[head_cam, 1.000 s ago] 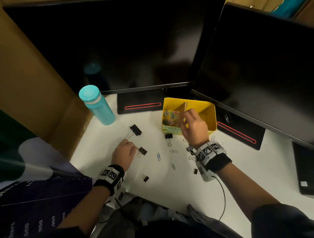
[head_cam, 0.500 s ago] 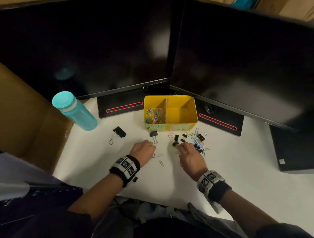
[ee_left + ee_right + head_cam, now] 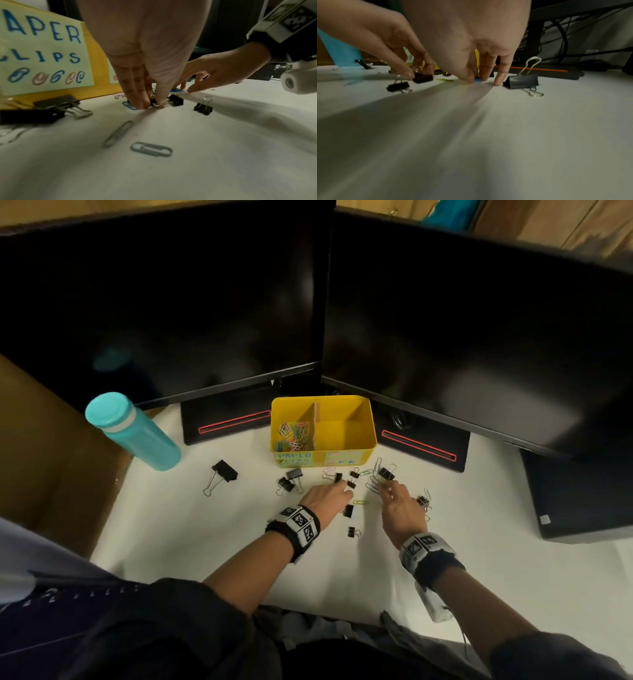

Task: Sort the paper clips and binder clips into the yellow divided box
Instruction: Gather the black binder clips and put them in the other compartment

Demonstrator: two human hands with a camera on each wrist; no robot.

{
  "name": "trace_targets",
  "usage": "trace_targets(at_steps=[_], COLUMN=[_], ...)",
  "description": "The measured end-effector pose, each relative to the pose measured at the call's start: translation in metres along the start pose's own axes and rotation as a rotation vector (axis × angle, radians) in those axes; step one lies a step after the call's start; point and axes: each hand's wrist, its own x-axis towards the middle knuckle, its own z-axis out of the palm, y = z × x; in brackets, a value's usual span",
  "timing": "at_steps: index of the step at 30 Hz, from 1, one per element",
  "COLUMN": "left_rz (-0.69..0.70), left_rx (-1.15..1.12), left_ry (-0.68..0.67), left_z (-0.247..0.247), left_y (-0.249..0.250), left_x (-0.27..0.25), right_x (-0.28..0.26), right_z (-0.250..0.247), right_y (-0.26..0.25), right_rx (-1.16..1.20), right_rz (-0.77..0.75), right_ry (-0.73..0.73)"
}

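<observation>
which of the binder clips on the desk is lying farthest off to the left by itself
The big black binder clip beside the teal water bottle, with its wire handles pointing toward the person. All the others cluster in front of the yellow divided box.

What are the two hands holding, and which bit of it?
Left hand pinches a small black binder clip by its body. Right hand pinches a blue paper clip on the table; which part is hidden.

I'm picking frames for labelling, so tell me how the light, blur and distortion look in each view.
Head view: dim, wide-angle bending of the monitors, glare off the white desk. Left wrist view: sharp on the near paper clip, the left hand and yellow box stretched. Right wrist view: streaky motion blur on the desk, the right hand casting long shadows.
</observation>
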Motion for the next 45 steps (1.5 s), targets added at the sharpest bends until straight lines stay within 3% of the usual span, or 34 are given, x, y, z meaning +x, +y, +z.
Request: trace_targets(at_steps=[6,11,15,19,22,24,31,41,45], left_rz=[-0.109,-0.34,-0.424,-0.464,-0.413,-0.347,-0.269,-0.263,-0.213], left_rx=[-0.113,-0.419,-0.468,-0.418,-0.439,-0.391,-0.502,-0.539,-0.446], left_ry=[0.029,0.272,0.412,0.182,-0.006,-0.064,0.038,0.173,0.207], left_z=[0.002,0.003,0.003,0.011,0.021,0.025,0.039,0.033,0.032], left_y=[-0.011,-0.029,-0.044,-0.056,-0.052,-0.044,-0.034,-0.022,-0.019], left_x=[-0.012,-0.027,-0.051,-0.073,-0.077,-0.071,-0.048,-0.025,-0.025], right_x=[0.001,0.016,0.021,0.016,0.013,0.014,0.015,0.011,0.011], right_z=[0.008,0.018,0.019,0.021,0.021,0.021,0.025,0.022,0.005], right_y=[-0.001,0.004,-0.005,-0.011,-0.011,-0.013,-0.012,0.005,0.009], right_rx=[0.186,0.32,0.332,0.365,0.385,0.385,0.507,0.321,0.408], right_rz=[-0.045,0.028,0.025,-0.042,-0.094,-0.108,-0.08,-0.05,0.013], right_ry=[0.052,0.054,0.033,0.048,-0.01,-0.05,-0.021,-0.049,0.062])
